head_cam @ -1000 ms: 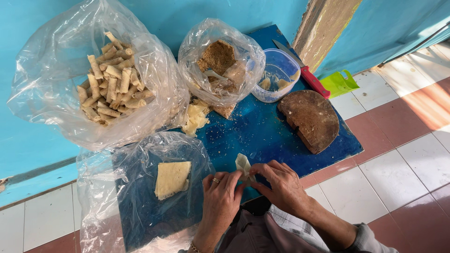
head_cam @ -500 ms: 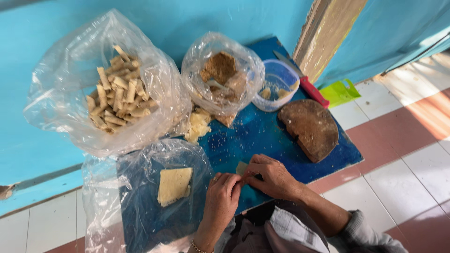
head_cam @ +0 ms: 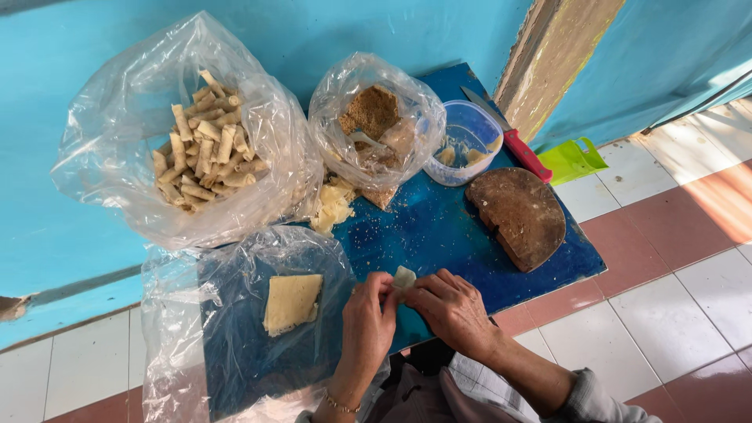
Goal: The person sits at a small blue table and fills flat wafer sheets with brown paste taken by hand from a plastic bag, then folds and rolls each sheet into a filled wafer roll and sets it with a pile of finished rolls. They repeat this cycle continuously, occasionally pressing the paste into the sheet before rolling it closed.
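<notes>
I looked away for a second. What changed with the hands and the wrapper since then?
Both hands keep hold of the small pale wrapper. The right hand closed over it half a second ago; now a corner shows again between it and the left hand. The bags, the stack of wrappers, the wooden block and the knife stayed put.

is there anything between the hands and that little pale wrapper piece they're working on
Nothing visible does. The left hand and the right hand both pinch the small pale wrapper piece directly with their fingers, just above the blue board. The stack of pale sheets lies apart, off to the left.
</notes>
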